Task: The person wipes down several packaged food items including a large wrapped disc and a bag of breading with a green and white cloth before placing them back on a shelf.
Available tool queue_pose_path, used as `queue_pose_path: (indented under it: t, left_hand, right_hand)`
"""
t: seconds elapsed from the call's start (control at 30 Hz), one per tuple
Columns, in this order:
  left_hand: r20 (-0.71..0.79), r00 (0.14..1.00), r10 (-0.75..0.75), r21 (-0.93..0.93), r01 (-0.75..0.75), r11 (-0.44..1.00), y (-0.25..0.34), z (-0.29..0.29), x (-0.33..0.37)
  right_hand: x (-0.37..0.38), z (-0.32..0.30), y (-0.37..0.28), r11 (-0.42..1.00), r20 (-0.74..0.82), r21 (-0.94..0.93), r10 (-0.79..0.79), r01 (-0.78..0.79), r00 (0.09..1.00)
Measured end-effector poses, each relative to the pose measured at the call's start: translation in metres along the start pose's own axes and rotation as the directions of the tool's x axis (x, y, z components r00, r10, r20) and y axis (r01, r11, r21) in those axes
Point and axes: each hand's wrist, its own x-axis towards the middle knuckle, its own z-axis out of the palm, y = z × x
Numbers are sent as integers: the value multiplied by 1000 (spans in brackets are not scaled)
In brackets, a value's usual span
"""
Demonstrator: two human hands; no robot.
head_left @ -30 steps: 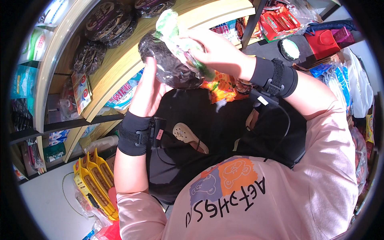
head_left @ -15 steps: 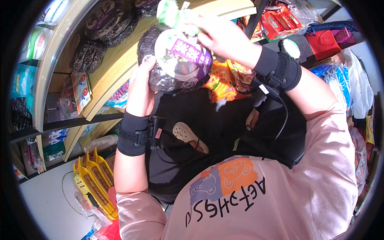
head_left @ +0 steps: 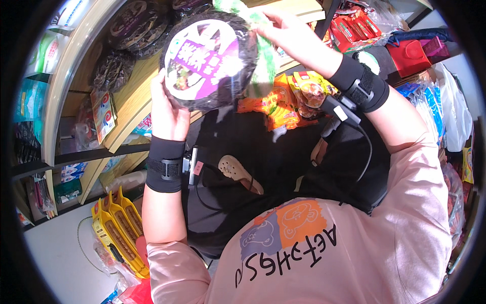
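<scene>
We hold a round pack of dried seaweed (head_left: 208, 61), wrapped in clear film, in the air in front of the wooden shelf (head_left: 132, 114), with its white-and-purple label (head_left: 200, 73) turned up toward us. Our left hand (head_left: 171, 115) is closed around the pack's lower left rim. Our right hand (head_left: 281, 26) pinches a green-and-white cloth (head_left: 264, 61), which runs along the pack's upper right side; we cannot tell how firmly it presses there.

More round seaweed packs (head_left: 137, 30) lie toward the back of the shelf, at its left end, and a white-and-red pouch (head_left: 104, 119) leans by its front edge. Orange snack packets (head_left: 286, 104) sit lower down, beyond our knees; what carries them is hidden.

The likeliest trouble, we judge, is a slip: the film looks slick and only our left hand clearly holds the pack, so a hard push or tug with the cloth could twist it loose and drop it onto the packets. Squeezing tighter to prevent that could crush the seaweed, which is probably brittle. The cloth could also snag a fold and tear the film, and the loose cable (head_left: 365, 152) at our right wrist could catch as we reach.
</scene>
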Motion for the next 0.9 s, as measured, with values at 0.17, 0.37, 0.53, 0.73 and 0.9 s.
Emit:
queue_pose_path:
  t: [0.17,0.37,0.53,0.73,0.9]
  left_hand:
    - [-52,998,-28,-12,28,1000,3,10,-2]
    - [-199,971,133,-4,-137,991,3,-7,13]
    - [-205,946,253,83,-241,967,9,-27,26]
    - [-175,970,170,9,-171,985,10,-33,32]
    - [-67,995,75,-9,-76,997,5,-21,36]
  right_hand:
    - [-8,6,16,996,-28,-82,18,-20,999]
    - [-12,18,22,1000,39,1,-24,24,999]
    - [-10,2,-4,972,309,190,74,-138,948]
    - [36,-58,43,929,-176,317,258,-194,950]
    - [48,-81,108,709,-179,643,508,-290,843]
